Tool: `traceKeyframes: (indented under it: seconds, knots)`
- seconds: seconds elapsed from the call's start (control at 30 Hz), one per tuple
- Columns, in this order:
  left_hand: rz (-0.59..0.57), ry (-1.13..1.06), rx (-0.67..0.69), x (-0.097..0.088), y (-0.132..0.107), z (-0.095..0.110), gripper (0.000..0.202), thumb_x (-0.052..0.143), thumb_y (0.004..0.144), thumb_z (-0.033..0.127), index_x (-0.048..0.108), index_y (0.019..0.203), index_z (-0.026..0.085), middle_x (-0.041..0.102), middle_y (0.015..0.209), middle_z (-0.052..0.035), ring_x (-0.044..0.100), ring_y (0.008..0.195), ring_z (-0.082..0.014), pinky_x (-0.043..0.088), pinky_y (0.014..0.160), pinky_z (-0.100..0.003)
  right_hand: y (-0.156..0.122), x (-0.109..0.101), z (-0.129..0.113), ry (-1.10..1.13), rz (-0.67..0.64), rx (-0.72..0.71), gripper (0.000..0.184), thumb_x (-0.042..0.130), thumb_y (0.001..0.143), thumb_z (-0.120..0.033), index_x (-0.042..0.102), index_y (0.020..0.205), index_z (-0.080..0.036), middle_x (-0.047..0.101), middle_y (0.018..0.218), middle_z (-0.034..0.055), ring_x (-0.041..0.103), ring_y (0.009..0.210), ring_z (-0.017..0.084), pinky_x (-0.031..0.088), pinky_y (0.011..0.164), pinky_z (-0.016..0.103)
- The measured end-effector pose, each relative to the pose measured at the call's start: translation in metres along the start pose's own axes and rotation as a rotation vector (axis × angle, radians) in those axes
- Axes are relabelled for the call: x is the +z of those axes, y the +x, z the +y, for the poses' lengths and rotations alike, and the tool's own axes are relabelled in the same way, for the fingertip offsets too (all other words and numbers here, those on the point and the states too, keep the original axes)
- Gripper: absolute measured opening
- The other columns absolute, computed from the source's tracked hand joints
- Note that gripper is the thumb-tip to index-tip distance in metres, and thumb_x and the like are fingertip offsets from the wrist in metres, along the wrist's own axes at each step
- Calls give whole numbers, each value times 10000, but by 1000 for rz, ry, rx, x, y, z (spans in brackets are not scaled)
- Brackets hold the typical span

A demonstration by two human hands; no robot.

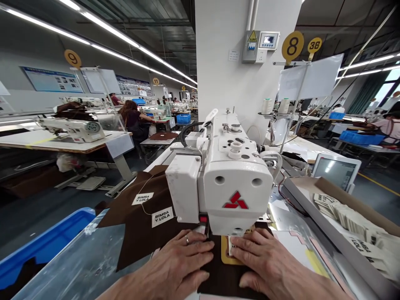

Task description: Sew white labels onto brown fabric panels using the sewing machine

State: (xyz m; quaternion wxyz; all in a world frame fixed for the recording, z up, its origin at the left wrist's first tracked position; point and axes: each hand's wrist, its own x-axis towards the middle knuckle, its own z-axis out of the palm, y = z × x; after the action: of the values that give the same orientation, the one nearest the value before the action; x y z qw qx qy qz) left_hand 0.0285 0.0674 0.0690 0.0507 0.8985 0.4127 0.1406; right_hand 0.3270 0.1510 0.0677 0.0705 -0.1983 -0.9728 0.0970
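A white industrial sewing machine (237, 179) stands right in front of me, its head above both hands. My left hand (184, 262), a ring on one finger, lies flat with fingers stretched on dark brown fabric (215, 283) left of the needle area. My right hand (265, 260) rests flat on the right side, fingertips at a small white label (231, 246) inside a yellow frame (225, 256) under the machine head. Most of that label is hidden by my fingers. More brown fabric (125, 225) spreads to the left, bearing sewn-looking white labels (162, 217) joined by a loose thread.
On the right, a cardboard box (308, 214) holds many white printed labels (346, 218). Behind it stands a tablet-like screen (336, 171). Thread cones (267, 106) sit on a stand. A blue bin (59, 233) is at lower left. A person (134, 118) sits farther back.
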Motion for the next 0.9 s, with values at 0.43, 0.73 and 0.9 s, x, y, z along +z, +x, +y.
traceKeyframes:
  seconds: [0.43, 0.73, 0.9]
  knots:
    - [-64, 24, 14, -6, 2, 3, 435, 700, 982, 210, 644, 1410, 264, 638, 1484, -9, 593, 1371, -257, 436, 1216, -379, 1, -5, -4, 60, -90, 52, 528, 518, 1075, -590, 642, 1451, -241, 617, 1513, 38, 635, 1306, 305, 476, 1121, 510]
    - [-79, -21, -10, -7, 2, 4, 437, 699, 995, 226, 643, 1424, 290, 630, 1490, -2, 579, 1394, -263, 446, 1212, -387, 1, -5, -5, 80, -116, 71, 531, 505, 1083, -586, 608, 1487, -256, 595, 1541, 16, 609, 1331, 298, 456, 1136, 506]
    - [-100, 10, -4, -6, 1, 2, 414, 685, 1013, 256, 640, 1423, 292, 615, 1506, 11, 578, 1397, -263, 440, 1221, -386, 0, -2, -4, 71, -71, 60, 496, 483, 1093, -581, 611, 1477, -294, 613, 1523, 1, 617, 1315, 279, 455, 1130, 488]
